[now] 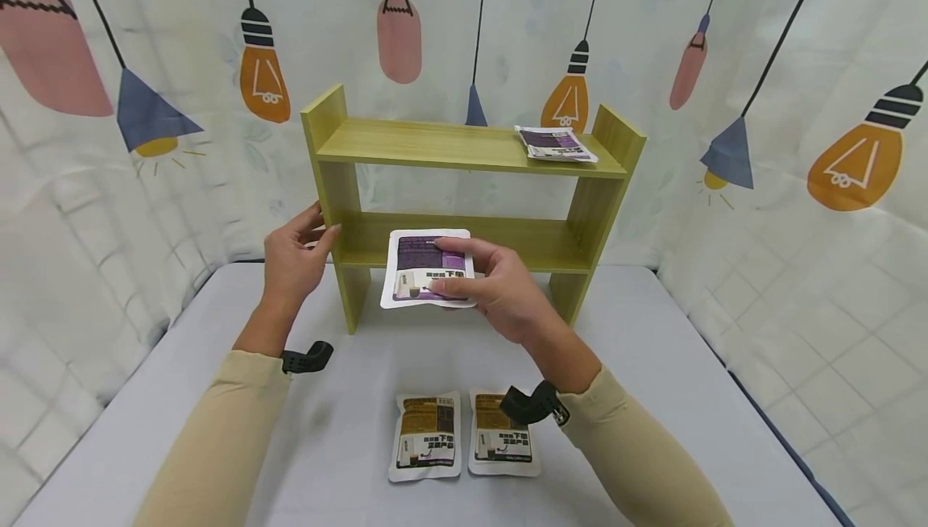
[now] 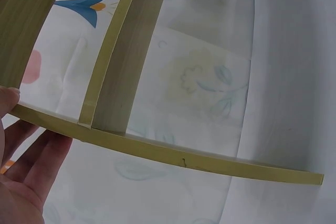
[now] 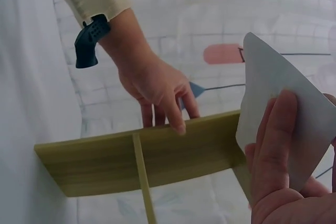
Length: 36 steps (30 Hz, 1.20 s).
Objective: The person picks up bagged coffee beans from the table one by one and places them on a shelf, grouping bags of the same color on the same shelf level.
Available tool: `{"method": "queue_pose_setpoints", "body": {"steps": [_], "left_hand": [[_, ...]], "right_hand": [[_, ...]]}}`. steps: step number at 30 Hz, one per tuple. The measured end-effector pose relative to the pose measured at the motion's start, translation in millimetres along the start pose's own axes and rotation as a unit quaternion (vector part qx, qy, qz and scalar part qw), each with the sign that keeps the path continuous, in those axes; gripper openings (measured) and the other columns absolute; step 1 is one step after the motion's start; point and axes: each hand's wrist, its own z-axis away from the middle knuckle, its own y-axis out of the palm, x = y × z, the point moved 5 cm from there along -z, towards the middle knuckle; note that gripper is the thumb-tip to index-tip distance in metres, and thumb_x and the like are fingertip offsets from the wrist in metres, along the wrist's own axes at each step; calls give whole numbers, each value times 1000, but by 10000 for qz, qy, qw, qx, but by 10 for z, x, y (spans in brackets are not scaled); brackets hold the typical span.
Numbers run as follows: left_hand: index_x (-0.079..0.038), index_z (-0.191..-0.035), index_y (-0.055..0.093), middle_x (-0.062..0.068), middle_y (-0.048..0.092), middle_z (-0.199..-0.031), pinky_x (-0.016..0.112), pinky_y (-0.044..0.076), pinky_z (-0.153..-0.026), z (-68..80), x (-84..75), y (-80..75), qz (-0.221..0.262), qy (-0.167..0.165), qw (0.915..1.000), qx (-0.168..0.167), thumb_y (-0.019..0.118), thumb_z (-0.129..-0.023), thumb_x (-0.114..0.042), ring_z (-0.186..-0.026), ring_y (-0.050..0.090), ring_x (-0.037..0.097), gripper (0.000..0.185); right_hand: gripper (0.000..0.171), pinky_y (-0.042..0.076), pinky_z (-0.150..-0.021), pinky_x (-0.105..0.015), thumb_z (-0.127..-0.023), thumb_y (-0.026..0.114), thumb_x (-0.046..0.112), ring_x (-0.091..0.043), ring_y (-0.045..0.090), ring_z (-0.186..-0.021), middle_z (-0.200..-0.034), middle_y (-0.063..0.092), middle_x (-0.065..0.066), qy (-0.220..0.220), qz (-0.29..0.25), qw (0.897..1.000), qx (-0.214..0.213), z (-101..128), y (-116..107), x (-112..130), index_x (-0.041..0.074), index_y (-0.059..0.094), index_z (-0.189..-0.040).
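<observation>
- Standing at the back of the grey-covered table, the yellow-green two-tier wooden shelf unit is the container in play: its top board carries one flat purple-and-white foil pouch at the right end, while the lower board, as far as it shows, is bare.
- Judging by that, the shelving looks barely begun: one pouch up, one in hand, two waiting.
- Steadying things, the left hand rests with straight fingers against the shelf's left upright, gripping nothing.
- Holding firm, the right hand pinches a second purple-and-white pouch, thumb over its face, just in front of the lower board's mouth and not yet on it.
- Lying side by side near the table's front edge, two brown-and-white pouches sit untouched.
</observation>
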Motion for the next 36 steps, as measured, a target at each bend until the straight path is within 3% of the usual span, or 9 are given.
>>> {"method": "queue_pose_setpoints", "body": {"steps": [9, 25, 36], "left_hand": [[-32, -150, 53, 8, 66, -140, 48, 59, -96, 2, -3, 4, -4, -46, 10000, 26, 64, -101, -37, -119, 70, 29, 50], [-29, -150, 54, 10, 67, -138, 50, 58, -97, 8, -15, -8, -9, -8, 10000, -3, 66, -101, -32, -118, 70, 31, 51], [-28, -148, 56, 10, 69, -135, 40, 61, -93, 3, -30, -8, -17, 139, 9999, -43, 66, -101, -30, -114, 72, 32, 49]], "right_hand": [[56, 63, -75, -26, -88, 68, -13, -22, 67, -99, -128, 54, -11, -193, -38, 9998, 0, -30, 59, 143, 2, 59, -141], [55, 62, -81, -23, -88, 68, -14, -22, 67, -105, -133, 55, -12, -319, -147, 9994, -22, -105, 117, 366, 1, 61, -139], [55, 62, -80, -24, -87, 70, -14, -22, 69, -103, -130, 58, -14, -329, -172, 9993, -61, -179, 158, 509, 3, 63, -139]]}}
